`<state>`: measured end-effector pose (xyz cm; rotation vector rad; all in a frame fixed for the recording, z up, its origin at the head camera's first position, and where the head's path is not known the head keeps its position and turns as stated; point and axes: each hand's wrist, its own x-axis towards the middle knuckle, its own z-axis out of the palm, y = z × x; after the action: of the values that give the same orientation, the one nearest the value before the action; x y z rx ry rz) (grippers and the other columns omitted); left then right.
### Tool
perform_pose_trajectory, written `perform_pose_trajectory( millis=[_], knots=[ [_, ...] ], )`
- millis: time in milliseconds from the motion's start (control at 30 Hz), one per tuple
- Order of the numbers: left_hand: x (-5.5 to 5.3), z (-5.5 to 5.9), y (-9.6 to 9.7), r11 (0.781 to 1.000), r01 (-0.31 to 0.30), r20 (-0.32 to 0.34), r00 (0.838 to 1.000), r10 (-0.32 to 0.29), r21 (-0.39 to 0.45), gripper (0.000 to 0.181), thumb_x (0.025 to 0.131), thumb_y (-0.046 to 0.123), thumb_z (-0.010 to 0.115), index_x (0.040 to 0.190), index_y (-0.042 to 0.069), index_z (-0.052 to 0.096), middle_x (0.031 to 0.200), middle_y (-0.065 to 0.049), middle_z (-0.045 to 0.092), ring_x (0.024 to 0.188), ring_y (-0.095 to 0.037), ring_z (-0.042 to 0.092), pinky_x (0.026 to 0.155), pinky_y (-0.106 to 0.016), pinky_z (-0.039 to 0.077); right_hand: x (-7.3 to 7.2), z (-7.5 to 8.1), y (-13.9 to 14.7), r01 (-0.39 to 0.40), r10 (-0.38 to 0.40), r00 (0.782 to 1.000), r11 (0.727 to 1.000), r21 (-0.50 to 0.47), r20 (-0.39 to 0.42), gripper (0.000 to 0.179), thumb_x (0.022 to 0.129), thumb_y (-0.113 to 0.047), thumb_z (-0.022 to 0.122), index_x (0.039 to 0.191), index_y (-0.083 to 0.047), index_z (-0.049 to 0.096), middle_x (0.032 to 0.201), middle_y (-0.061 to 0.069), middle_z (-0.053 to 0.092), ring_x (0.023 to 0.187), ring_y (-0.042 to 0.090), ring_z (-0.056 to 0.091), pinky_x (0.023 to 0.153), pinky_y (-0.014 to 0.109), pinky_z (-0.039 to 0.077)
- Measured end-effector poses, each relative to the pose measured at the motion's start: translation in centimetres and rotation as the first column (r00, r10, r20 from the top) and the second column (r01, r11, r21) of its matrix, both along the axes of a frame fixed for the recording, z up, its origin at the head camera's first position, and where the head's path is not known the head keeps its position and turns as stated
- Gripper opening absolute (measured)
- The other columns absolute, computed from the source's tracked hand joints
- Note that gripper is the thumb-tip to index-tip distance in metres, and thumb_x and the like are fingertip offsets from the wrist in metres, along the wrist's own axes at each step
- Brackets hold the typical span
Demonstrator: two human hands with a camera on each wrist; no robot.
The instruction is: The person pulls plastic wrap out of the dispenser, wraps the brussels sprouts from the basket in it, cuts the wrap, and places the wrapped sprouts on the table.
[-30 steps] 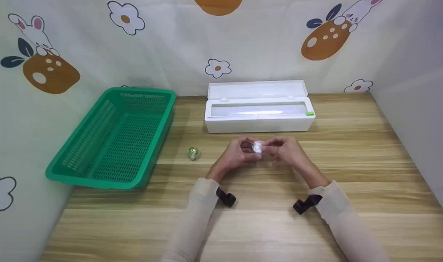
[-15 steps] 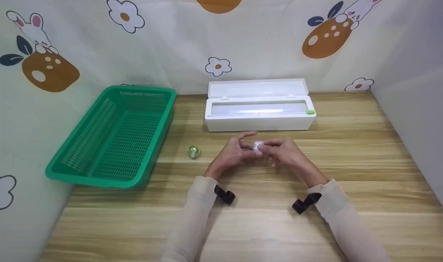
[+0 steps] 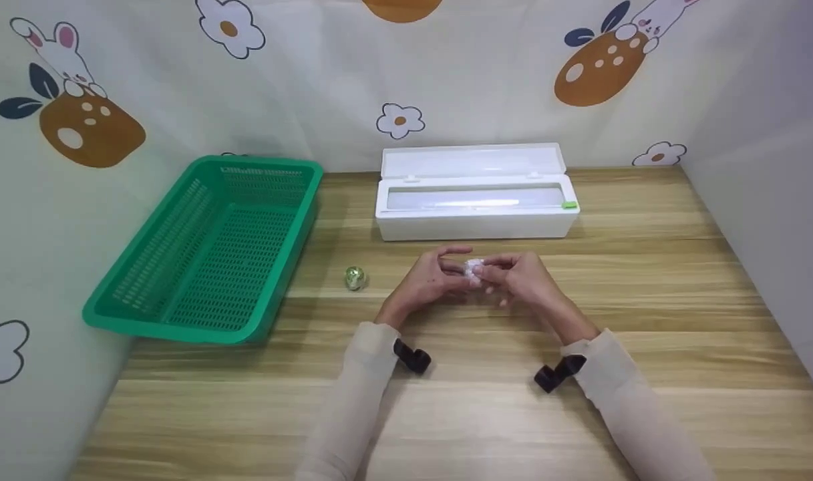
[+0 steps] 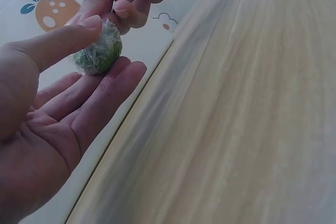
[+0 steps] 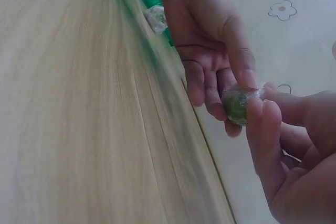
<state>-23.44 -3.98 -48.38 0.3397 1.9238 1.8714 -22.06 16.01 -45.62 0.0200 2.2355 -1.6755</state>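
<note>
A small round green thing in crinkled cling film (image 4: 100,53) is between the two hands, above the wooden table. In the left wrist view, my left hand (image 4: 63,98) has its thumb on top of it and its fingers extended underneath. My right hand (image 5: 307,145) pinches the film on its right side with thumb and fingertips, best seen in the right wrist view. From the head view the bundle (image 3: 473,268) looks white and shiny, partly covered by fingers. A second film-wrapped green ball (image 3: 355,278) lies on the table, left of my left hand.
Behind the hands stands a long white cling film dispenser (image 3: 476,227), its lid raised and a green slider (image 3: 570,205) at its right end. A green perforated basket (image 3: 269,300) is at the left. Patterned cloth (image 3: 312,87) encloses the back and sides.
The fingers of my left hand have spread, the index finger now lifted off the bundle. My right hand's fingers have shifted on the film. The second ball, basket and dispenser stay put.
</note>
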Motion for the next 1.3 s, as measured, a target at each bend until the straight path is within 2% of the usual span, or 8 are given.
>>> perform_pose_trajectory(
  millis=[133,267,367,467,633,833,1067,1300],
  knots=[
    [0.1,-0.2,0.0,0.999,-0.027,-0.002,1.000,0.027,-0.026,0.050,0.082,0.006,0.081,0.126,0.000,0.058,0.114,-0.020,0.074,0.091,-0.020,0.074,0.081,-0.034,0.062,-0.1,-0.1,0.1,-0.018,0.017,1.000,1.000,0.008,0.012,0.041,0.091,-0.025,0.074,0.119,0.004,0.067,0.072,-0.003,0.071,0.060,0.009,0.063,0.044,0.022,0.049],
    [0.2,-0.3,0.0,0.999,-0.027,-0.021,0.999,0.026,-0.029,0.036,0.080,0.004,0.081,0.111,-0.005,0.065,0.108,-0.021,0.075,0.086,-0.022,0.076,0.079,-0.035,0.063,0.1,-0.3,0.0,-0.016,0.016,1.000,1.000,0.023,-0.020,0.022,0.092,-0.018,0.073,0.103,0.002,0.070,0.070,-0.003,0.068,0.055,0.011,0.058,0.043,0.022,0.047],
    [0.2,-0.3,-0.2,0.998,-0.036,-0.054,0.998,0.033,-0.052,0.031,0.079,0.001,0.081,0.106,-0.004,0.068,0.103,-0.020,0.076,0.083,-0.019,0.075,0.079,-0.034,0.062,0.3,-0.5,-0.2,-0.011,0.012,0.998,1.000,0.010,-0.063,0.011,0.092,-0.010,0.072,0.092,0.000,0.068,0.069,-0.003,0.066,0.052,0.013,0.056,0.044,0.023,0.047],
    [0.1,-0.2,-0.3,0.996,-0.044,-0.071,0.997,0.039,-0.073,0.031,0.078,-0.001,0.081,0.107,-0.004,0.070,0.102,-0.019,0.076,0.082,-0.016,0.075,0.078,-0.032,0.062,0.5,-0.8,-0.5,0.004,-0.005,0.997,1.000,-0.016,-0.073,0.009,0.092,-0.008,0.070,0.090,0.000,0.067,0.067,-0.002,0.066,0.051,0.013,0.057,0.044,0.025,0.049],
    [0.0,-0.1,-0.5,0.999,-0.010,-0.013,1.000,0.009,-0.041,0.030,0.087,0.007,0.076,0.113,-0.005,0.067,0.109,-0.021,0.074,0.076,-0.020,0.075,0.075,-0.037,0.063,0.4,-1.1,-0.5,0.038,-0.039,0.999,0.999,-0.023,-0.032,0.012,0.092,-0.011,0.070,0.097,0.000,0.069,0.071,0.000,0.066,0.052,0.013,0.058,0.046,0.025,0.051],
    [0.1,0.2,-0.7,0.998,-0.033,-0.014,0.999,0.032,-0.057,0.023,0.099,0.014,0.062,0.107,-0.007,0.067,0.100,-0.018,0.073,0.062,-0.016,0.071,0.068,-0.037,0.063,0.1,-1.0,-0.2,-0.060,0.060,0.998,0.998,-0.014,-0.003,0.026,0.093,-0.023,0.073,0.106,-0.001,0.066,0.083,0.002,0.069,0.065,0.015,0.062,0.050,0.025,0.052],
    [0.1,0.1,-0.6,0.997,-0.055,-0.088,0.995,0.049,-0.059,0.019,0.097,0.008,0.063,0.096,-0.010,0.068,0.085,-0.013,0.074,0.058,-0.012,0.069,0.066,-0.037,0.063,0.4,-0.7,0.2,-0.144,0.144,0.990,0.990,0.004,0.004,0.031,0.085,-0.024,0.080,0.104,-0.006,0.066,0.086,0.002,0.068,0.067,0.014,0.059,0.048,0.025,0.050],
    [0.1,0.5,-0.7,1.000,-0.013,-0.016,1.000,0.013,-0.006,0.016,0.095,0.004,0.064,0.100,-0.011,0.068,0.088,-0.010,0.074,0.067,-0.014,0.071,0.070,-0.034,0.063,0.4,-0.7,0.2,-0.114,0.113,0.993,0.993,-0.032,-0.026,0.022,0.083,-0.016,0.081,0.095,-0.007,0.066,0.079,-0.001,0.069,0.061,0.012,0.058,0.046,0.023,0.048]
  ],
)
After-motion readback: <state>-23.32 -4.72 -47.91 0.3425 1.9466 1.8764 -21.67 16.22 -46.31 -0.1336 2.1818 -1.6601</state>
